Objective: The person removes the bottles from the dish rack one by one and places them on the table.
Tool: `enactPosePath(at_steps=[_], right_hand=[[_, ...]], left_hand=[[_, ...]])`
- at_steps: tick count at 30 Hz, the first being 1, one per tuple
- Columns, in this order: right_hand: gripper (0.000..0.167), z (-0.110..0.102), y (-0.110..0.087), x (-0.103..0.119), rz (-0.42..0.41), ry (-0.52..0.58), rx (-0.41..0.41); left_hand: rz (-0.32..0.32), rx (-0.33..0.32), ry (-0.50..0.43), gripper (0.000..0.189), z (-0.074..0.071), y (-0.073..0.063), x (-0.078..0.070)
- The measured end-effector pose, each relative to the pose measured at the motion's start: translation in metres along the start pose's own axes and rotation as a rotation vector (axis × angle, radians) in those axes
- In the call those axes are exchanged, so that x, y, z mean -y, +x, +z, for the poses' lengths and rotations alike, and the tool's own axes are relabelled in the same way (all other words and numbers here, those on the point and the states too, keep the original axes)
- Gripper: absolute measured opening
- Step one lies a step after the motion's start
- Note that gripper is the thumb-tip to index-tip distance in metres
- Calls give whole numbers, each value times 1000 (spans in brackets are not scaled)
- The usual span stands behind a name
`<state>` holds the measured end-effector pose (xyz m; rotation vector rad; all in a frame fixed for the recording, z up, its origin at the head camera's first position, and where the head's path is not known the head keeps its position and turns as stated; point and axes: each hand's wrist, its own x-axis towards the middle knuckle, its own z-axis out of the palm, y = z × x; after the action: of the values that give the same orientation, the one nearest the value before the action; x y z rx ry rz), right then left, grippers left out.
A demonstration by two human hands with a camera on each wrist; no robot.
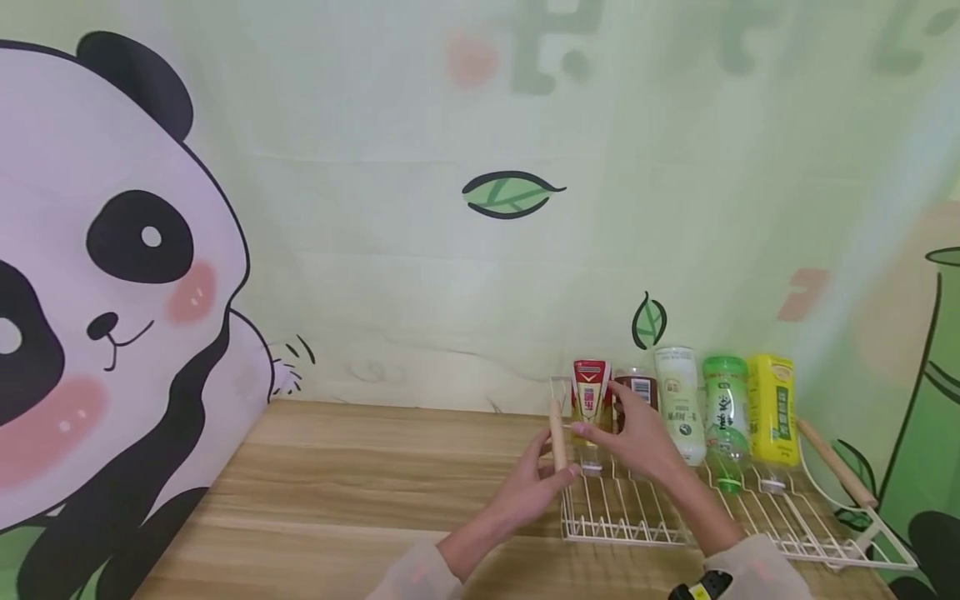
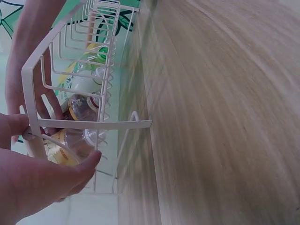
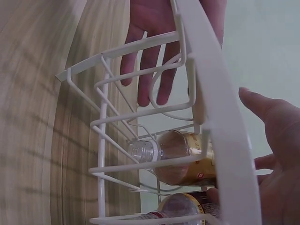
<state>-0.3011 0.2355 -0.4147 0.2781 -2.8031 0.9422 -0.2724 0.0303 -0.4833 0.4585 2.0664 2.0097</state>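
A white wire rack [image 1: 622, 533] with wooden handles holds several bottles and containers neck-down. At its left end stands a clear bottle with a red and yellow label [image 1: 591, 400]. My right hand [image 1: 648, 437] reaches around this bottle, thumb and fingers spread beside it; in the right wrist view the thumb stands apart from the bottle. Its fingertips lie between that bottle and a dark-labelled bottle [image 3: 180, 206]. My left hand [image 1: 528, 492] is at the rack's left end, by the wooden handle [image 1: 557, 437]. In the right wrist view its fingers [image 3: 149, 77] extend straight, holding nothing.
Farther right in the rack are a white bottle [image 1: 680, 400], a green-labelled bottle [image 1: 725, 408] and a yellow-labelled bottle [image 1: 774, 408]. A second wooden handle [image 1: 836, 462] is at the right end. The wooden table [image 1: 360, 475] meets a panda-print cloth backdrop [image 1: 412, 317].
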Motion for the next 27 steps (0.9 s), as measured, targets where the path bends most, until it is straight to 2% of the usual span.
enactPosePath(at_steps=[6,11,16,27], right_hand=[[93,4,4,-2,-10,5,-2],[84,10,7,-4,23,-19,26],[86,20,10,-11,73,-54,28],[93,36,15,-13,79,-85,16]], left_hand=[[-22,10,-27,87,0,1,-3],[-18,35,-65,86,1,3,-5],[-43,15,-66,87,3,3,-5],[-46,-9,-84,88,-2,3,-3]])
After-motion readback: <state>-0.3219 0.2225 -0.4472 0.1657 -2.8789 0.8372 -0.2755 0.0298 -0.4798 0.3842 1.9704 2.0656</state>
